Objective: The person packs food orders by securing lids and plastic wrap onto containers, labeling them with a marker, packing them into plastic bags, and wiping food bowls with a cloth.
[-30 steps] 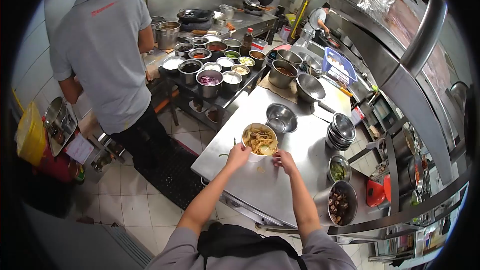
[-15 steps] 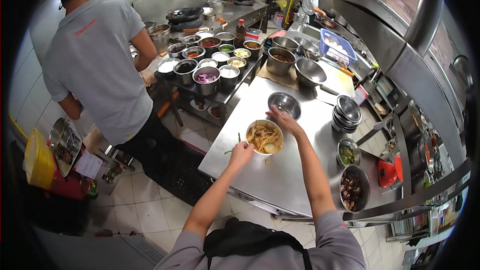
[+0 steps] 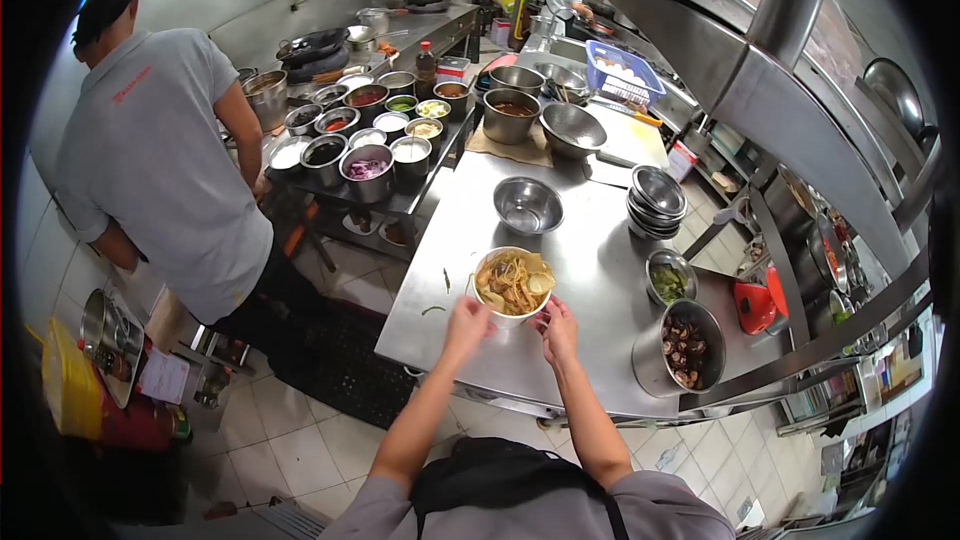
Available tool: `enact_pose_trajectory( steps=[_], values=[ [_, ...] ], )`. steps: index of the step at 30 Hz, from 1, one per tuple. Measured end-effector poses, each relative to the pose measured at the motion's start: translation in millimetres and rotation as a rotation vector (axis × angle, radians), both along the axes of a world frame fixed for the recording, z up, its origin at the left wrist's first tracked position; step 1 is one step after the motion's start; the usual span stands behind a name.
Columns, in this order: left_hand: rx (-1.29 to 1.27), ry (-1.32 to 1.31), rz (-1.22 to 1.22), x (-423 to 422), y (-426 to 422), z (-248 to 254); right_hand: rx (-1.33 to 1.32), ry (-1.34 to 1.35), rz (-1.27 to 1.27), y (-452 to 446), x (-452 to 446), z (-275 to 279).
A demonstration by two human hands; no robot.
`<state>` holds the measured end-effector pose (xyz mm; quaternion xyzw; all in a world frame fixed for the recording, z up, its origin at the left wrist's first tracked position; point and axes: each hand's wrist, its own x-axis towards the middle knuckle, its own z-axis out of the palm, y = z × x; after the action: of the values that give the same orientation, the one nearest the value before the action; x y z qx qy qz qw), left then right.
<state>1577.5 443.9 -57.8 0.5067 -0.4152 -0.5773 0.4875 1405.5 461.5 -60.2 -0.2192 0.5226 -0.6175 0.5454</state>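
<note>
A white tub of noodles (image 3: 513,285) stands on the steel table, with pale slices on top of the noodles. My left hand (image 3: 469,328) is at the tub's lower left side, its fingers closed against the rim. At the lower right side, my right hand (image 3: 556,330) grips the tub's edge between thumb and fingers. Just beyond the tub sits an empty steel bowl (image 3: 528,206). Green scraps (image 3: 434,310) lie on the table to the left.
Several sauce and ingredient pots (image 3: 367,169) stand on the left-hand table. A co-worker (image 3: 170,160) stands at the left. To the right are stacked bowls (image 3: 655,202), a bowl of greens (image 3: 669,278) and a pot of mushrooms (image 3: 688,350).
My right hand has come back from the steel bowl to the tub's right side. The view has shifted, and the co-worker at the left appears further left.
</note>
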Motion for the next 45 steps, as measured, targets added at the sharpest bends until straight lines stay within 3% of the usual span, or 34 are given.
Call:
enact_pose_trajectory(
  steps=[2,7,13,17,20,21,24,27,31,34,35,37,39,45],
  values=[
    [-0.031,-0.044,0.01,6,-20,-3,0.075,0.11,0.049,5,4,29],
    [-0.019,-0.242,-0.173,25,-35,15,0.024,0.356,0.093,-21,-1,22],
    [0.108,0.312,0.098,3,-25,-7,0.032,0.389,0.072,-29,-2,21],
    [-0.363,0.083,0.128,-13,-38,18,0.041,0.363,0.09,-27,-3,19],
    [-0.507,-0.174,-0.198,-10,-45,64,0.062,0.382,0.039,-23,3,26],
    [-0.584,-0.254,-0.151,-9,-48,71,0.081,0.384,0.031,-21,4,29],
    [-0.594,-0.97,0.122,8,-82,25,0.09,0.431,0.01,-22,2,35],
    [-0.137,-0.545,-0.282,23,-76,34,0.023,0.582,0.019,-27,-4,39],
    [-0.232,-0.628,-0.27,27,-57,27,-0.223,0.942,-0.043,-7,-9,55],
    [-0.333,-0.376,-0.317,16,-46,12,-0.293,1.147,-0.158,-6,-28,63],
    [-0.214,-0.346,-0.346,21,-15,0,-0.284,1.129,-0.125,13,-32,51],
    [-0.15,-0.25,-0.365,-1,-14,47,-0.317,1.043,-0.114,-2,-56,73],
    [-0.122,-0.201,-0.391,-15,-3,59,-0.169,0.814,-0.04,35,-59,73],
    [0.061,-0.171,-0.606,-54,58,93,-0.001,0.585,0.018,127,-102,101]
  ],
)
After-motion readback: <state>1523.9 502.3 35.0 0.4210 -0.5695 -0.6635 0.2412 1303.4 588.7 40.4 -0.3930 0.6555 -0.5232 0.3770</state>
